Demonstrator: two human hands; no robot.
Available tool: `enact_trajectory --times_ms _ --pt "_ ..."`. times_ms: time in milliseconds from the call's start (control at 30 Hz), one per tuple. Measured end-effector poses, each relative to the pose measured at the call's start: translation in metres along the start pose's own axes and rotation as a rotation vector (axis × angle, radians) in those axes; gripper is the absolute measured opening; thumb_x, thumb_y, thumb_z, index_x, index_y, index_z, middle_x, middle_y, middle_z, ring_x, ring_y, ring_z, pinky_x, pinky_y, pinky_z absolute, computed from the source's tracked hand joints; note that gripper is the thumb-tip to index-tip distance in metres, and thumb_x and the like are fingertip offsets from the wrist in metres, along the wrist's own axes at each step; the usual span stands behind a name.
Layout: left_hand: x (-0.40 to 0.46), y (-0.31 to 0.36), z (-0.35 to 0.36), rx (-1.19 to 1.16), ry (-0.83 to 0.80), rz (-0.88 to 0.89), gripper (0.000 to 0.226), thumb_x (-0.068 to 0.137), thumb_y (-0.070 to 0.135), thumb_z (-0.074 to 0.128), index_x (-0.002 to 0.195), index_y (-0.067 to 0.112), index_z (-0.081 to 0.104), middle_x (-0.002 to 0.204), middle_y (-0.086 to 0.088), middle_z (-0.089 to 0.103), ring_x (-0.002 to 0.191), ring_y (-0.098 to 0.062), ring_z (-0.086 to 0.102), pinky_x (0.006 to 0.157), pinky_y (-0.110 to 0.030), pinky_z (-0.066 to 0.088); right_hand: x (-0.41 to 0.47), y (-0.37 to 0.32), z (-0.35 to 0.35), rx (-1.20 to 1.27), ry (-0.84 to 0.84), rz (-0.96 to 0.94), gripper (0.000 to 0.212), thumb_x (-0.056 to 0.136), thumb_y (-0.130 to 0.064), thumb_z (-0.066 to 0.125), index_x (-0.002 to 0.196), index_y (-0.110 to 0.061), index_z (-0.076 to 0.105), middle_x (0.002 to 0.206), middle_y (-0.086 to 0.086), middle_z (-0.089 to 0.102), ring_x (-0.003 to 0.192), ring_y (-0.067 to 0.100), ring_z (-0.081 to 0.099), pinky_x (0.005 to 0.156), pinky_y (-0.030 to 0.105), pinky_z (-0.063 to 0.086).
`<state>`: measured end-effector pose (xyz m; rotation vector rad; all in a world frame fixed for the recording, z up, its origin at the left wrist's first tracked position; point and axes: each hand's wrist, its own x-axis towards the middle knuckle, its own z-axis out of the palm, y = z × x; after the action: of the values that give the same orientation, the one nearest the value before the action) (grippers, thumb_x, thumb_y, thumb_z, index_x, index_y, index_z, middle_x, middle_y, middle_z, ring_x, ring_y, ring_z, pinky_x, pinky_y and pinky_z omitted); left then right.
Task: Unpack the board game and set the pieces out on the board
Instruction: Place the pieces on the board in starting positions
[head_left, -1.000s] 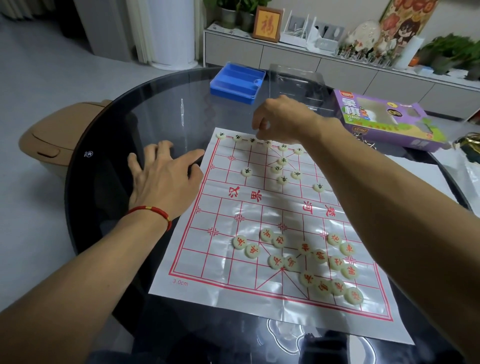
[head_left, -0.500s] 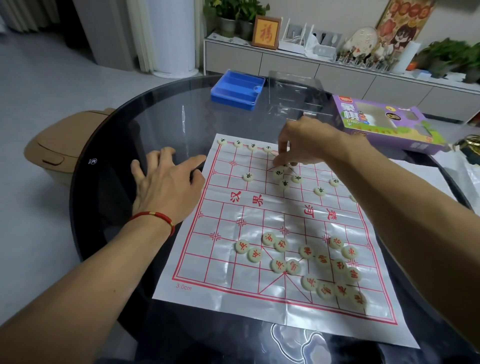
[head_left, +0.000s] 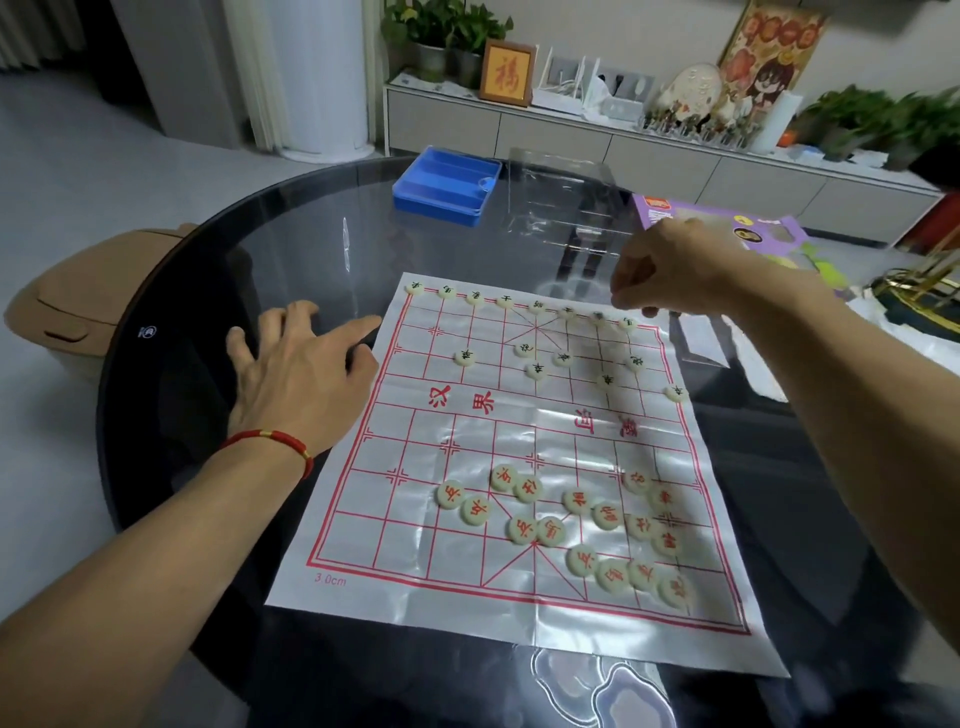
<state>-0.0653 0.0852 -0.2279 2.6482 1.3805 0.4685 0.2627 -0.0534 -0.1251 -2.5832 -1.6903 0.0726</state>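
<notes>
The board, a shiny paper sheet with a red grid, lies flat on the dark round glass table. Black-lettered pieces line its far edge, and a few more sit loose behind that row. Several red-lettered pieces are bunched near the board's near right corner. My left hand lies flat and open on the table, thumb and forefinger at the board's left edge. My right hand hovers over the far right end of the back row, fingers pinched downward on a piece they mostly hide.
A blue tray, a clear plastic cover and the purple game box stand beyond the board. A clear wrapper lies right of the board. A brown bin sits on the floor left of the table.
My right hand has moved from the loose pieces in the board's far middle to the far right corner. More of the back row now shows. My left hand has stayed put.
</notes>
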Motion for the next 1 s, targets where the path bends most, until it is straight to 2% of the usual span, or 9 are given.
enact_trajectory --times_ms 100,167,267,367,533,667,733,900,1000 --pt "-0.001 0.002 -0.002 -0.016 0.005 0.0 0.039 0.103 0.038 0.04 0.14 0.041 0.05 0.144 -0.015 0.04 0.14 -0.037 0.027 0.117 -0.064 0.013 -0.011 0.03 0.009 0.084 0.063 0.04 0.012 0.086 -0.013 0.079 0.097 -0.016 0.077 0.078 0.002 0.075 0.061 0.015 0.072 0.056 0.032 0.061" --pt "-0.001 0.002 -0.002 -0.017 0.0 0.006 0.039 0.102 0.038 0.039 0.14 0.041 0.051 0.144 -0.016 0.039 0.14 -0.037 0.026 0.117 -0.064 0.013 -0.016 0.042 0.017 0.092 0.095 0.043 0.02 0.084 -0.009 0.079 0.102 -0.015 0.077 0.086 0.004 0.075 0.068 0.018 0.072 0.066 0.038 0.063" --pt "0.0 0.0 -0.003 -0.018 -0.003 0.005 0.039 0.102 0.038 0.04 0.139 0.041 0.051 0.144 -0.017 0.039 0.14 -0.038 0.025 0.117 -0.065 0.013 -0.022 0.048 0.028 0.033 0.124 -0.01 0.026 0.084 -0.006 0.078 0.11 -0.012 0.075 0.099 0.007 0.074 0.083 0.023 0.068 0.077 0.036 0.058" --pt "0.0 0.0 -0.003 -0.007 -0.007 0.007 0.039 0.102 0.038 0.039 0.139 0.04 0.051 0.144 -0.017 0.039 0.14 -0.039 0.026 0.116 -0.065 0.014 -0.025 0.052 0.036 0.029 0.154 -0.007 0.025 0.086 -0.01 0.078 0.111 -0.009 0.074 0.103 0.009 0.074 0.083 0.023 0.064 0.074 0.031 0.053" --pt "0.001 0.0 -0.003 0.003 -0.016 0.006 0.039 0.102 0.038 0.04 0.14 0.039 0.051 0.144 -0.018 0.039 0.139 -0.04 0.027 0.116 -0.065 0.014 -0.028 0.054 0.046 0.051 0.108 0.022 0.034 0.088 -0.012 0.077 0.121 -0.012 0.07 0.117 0.006 0.072 0.089 0.021 0.066 0.078 0.038 0.059" --pt "0.001 0.0 -0.002 0.0 -0.009 0.012 0.039 0.102 0.038 0.04 0.14 0.04 0.051 0.143 -0.018 0.039 0.138 -0.04 0.027 0.116 -0.065 0.015 -0.03 0.06 0.039 0.046 0.107 0.002 0.039 0.088 0.001 0.073 0.125 -0.011 0.069 0.124 0.007 0.069 0.088 0.019 0.062 0.077 0.032 0.05" --pt "0.001 0.0 -0.002 0.001 -0.01 0.005 0.041 0.102 0.039 0.04 0.141 0.039 0.051 0.144 -0.018 0.039 0.139 -0.04 0.027 0.116 -0.065 0.015 -0.031 0.066 0.037 0.034 0.143 0.006 0.036 0.089 0.004 0.069 0.121 -0.009 0.071 0.121 0.011 0.07 0.094 0.024 0.064 0.079 0.035 0.053" --pt "0.001 -0.001 -0.001 0.006 -0.009 0.005 0.041 0.102 0.039 0.04 0.141 0.038 0.051 0.143 -0.018 0.039 0.139 -0.04 0.027 0.116 -0.065 0.015 -0.028 0.065 0.047 0.002 0.109 0.039 0.025 0.09 -0.019 0.076 0.114 -0.013 0.072 0.109 0.007 0.073 0.089 0.025 0.068 0.078 0.044 0.061" --pt "0.001 -0.001 -0.001 0.007 -0.01 0.006 0.041 0.102 0.039 0.04 0.142 0.037 0.051 0.144 -0.019 0.039 0.139 -0.041 0.027 0.116 -0.065 0.016 -0.026 0.061 0.051 -0.007 0.093 0.057 0.027 0.091 -0.028 0.074 0.114 -0.014 0.071 0.107 0.005 0.072 0.084 0.023 0.069 0.076 0.04 0.061"
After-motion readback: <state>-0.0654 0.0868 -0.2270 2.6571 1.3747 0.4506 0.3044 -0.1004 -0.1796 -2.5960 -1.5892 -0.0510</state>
